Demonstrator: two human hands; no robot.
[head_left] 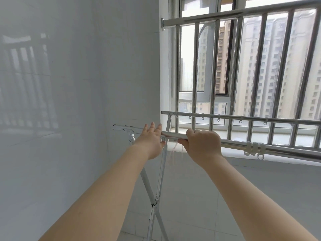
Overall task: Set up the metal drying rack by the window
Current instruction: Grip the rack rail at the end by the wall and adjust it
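Observation:
The metal drying rack [278, 150] stands in front of the window with two long horizontal bars and crossed legs [153, 202] below. My right hand [202, 143] is closed around the near bar, close to its left end. My left hand [152, 139] lies just left of it, fingers stretched out flat over the same bar and thumb beneath, not clearly gripping. The far bar [225, 117] runs parallel nearer the window and carries several small hanging rings. White plastic clips [254, 149] sit on the near bar to the right of my hands.
A window [222, 66] with a steel guard railing [251, 13] of vertical bars fills the upper right. A glossy white tiled wall [69, 101] closes off the left side, close to the rack's end. Pale floor tiles [199, 197] lie below.

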